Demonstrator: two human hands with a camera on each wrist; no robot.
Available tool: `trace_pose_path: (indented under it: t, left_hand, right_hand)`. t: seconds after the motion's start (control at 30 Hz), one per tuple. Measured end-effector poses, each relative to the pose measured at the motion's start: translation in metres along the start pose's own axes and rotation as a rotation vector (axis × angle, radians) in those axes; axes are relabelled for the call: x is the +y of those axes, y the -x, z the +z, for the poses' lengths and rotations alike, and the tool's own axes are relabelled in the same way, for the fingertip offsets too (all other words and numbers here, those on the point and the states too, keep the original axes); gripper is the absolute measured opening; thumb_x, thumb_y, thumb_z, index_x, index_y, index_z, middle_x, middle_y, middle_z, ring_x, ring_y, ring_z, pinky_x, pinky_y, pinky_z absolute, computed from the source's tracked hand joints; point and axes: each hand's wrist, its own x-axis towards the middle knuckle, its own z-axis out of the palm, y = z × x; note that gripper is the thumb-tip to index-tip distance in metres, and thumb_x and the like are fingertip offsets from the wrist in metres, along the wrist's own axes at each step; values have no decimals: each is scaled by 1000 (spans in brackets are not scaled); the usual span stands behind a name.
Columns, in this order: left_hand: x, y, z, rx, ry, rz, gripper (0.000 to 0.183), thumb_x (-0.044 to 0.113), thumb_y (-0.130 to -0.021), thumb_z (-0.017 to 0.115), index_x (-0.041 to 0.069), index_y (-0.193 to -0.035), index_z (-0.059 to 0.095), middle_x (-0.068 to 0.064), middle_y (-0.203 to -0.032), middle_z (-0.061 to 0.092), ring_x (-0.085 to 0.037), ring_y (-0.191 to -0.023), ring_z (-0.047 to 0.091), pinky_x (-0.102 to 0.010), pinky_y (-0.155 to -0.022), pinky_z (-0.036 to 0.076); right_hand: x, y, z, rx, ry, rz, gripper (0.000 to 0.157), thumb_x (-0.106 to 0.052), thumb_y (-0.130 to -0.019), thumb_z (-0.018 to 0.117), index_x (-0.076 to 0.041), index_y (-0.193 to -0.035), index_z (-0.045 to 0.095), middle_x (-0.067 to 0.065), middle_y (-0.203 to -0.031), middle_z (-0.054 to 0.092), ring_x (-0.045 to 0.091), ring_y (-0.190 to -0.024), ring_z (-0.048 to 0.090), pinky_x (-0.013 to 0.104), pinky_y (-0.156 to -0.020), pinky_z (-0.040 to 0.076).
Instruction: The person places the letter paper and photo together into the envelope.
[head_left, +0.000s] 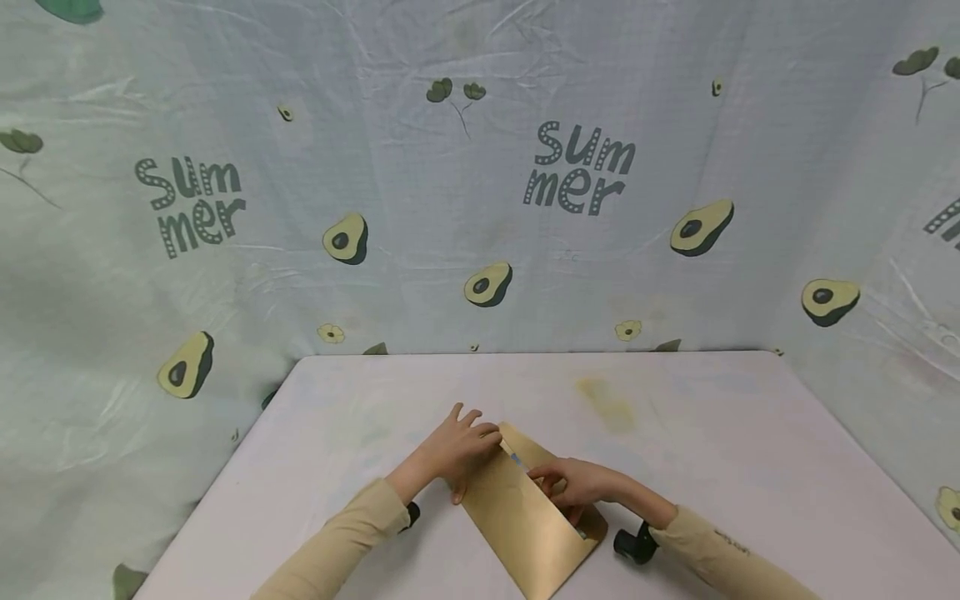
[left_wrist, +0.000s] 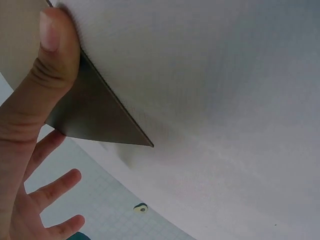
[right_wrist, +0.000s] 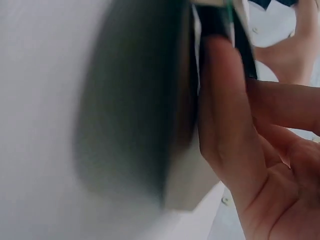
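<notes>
A tan paper envelope point(head_left: 517, 521) is held at a slant above the white table, its mouth facing right and its flap open beyond it. My left hand point(head_left: 468, 450) grips its upper left corner. In the left wrist view, the thumb point(left_wrist: 57, 55) presses the envelope's face point(left_wrist: 95, 110) while other fingers spread out behind. At the mouth, my right hand point(head_left: 573, 486) has its fingers curled over the front panel's edge, one digit point(right_wrist: 227, 90) reaching into the opening. A thin blue and white strip point(head_left: 517, 460) shows inside the mouth; the rest of it is hidden.
The white table point(head_left: 337, 417) has a yellowish stain point(head_left: 607, 404) toward its back right. Behind and beside it hangs a pale curtain point(head_left: 420, 167) printed with avocados and lettering. Black wrist camera mounts point(head_left: 636, 543) sit under the forearms, close above the tabletop.
</notes>
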Motion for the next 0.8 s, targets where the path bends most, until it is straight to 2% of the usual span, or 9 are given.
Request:
trace_pose_path:
  t: [0.17,0.43,0.63,0.8]
  left_hand:
    - [0,1,2,6,10,7,105,60,-30,81,23,-121,43,5,-126,49,-27,-117,43,-53,-93,35]
    - [-1,2,3,-42,33,1,105,58,-31,80,27,-124,43,5,-130,47,-28,-122,40,-52,-94,36]
    - [1,3,0,-41,23,2,104,56,-32,81,28,-125,45,5,-129,48,-27,-121,41,-49,-92,38]
    - [3,8,-3,-51,50,-19,106,54,-35,82,26,-130,44,5,-130,47,-26,-122,40,-48,-92,38]
  right_hand:
    - [-3,0,1,-8,-4,-13,45,5,-83,49,3,-128,42,9,-92,61,22,-62,62,30,-51,51]
    - [0,7,1,30,-12,-12,45,1,-84,51,1,-129,43,8,-92,58,14,-59,57,28,-51,51]
    - [3,19,-1,38,2,-60,36,1,-85,50,2,-121,50,9,-84,59,10,-58,57,23,-51,50]
    - [9,32,-7,37,-16,-101,34,-4,-88,50,4,-121,49,12,-83,59,9,-61,59,21,-50,49]
